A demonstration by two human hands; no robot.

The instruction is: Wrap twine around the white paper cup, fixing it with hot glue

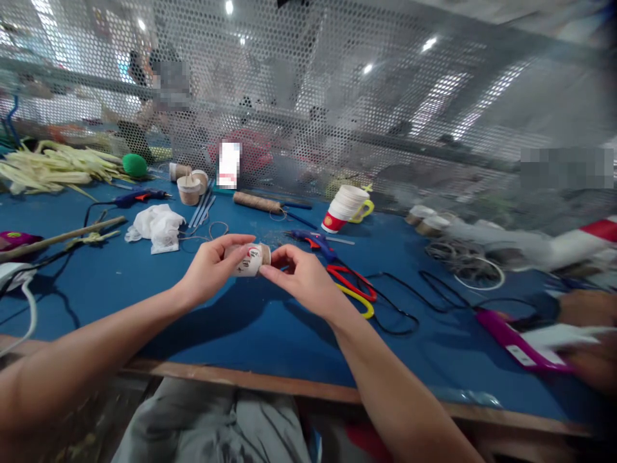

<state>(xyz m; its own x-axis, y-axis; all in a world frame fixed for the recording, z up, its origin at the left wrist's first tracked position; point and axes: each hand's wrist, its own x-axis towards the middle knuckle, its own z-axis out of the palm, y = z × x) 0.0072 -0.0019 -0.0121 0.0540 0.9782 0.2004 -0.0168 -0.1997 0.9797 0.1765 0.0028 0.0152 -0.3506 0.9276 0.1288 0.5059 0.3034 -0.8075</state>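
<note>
Between my hands, above the blue table, a small white paper cup [249, 262] with dark and red print lies on its side, a brown twine-like band near its right end. My left hand [214, 265] wraps round the printed part. At the band end, my right hand [297, 273] grips the cup with thumb and curled fingers. Beyond my right hand lies a blue glue gun [315, 242], with red-and-yellow-handled scissors [355, 289] nearer me. A roll of brown twine [256, 202] lies behind the cup.
A stack of white cups [343, 209] stands at the back. White cloth [157, 226], small twine-wrapped cups [189, 190] and pale husks [53, 166] are on the left. At right are black cables, a purple power strip [520, 341] and another person's blurred hand [590, 321]. Metal mesh rises behind.
</note>
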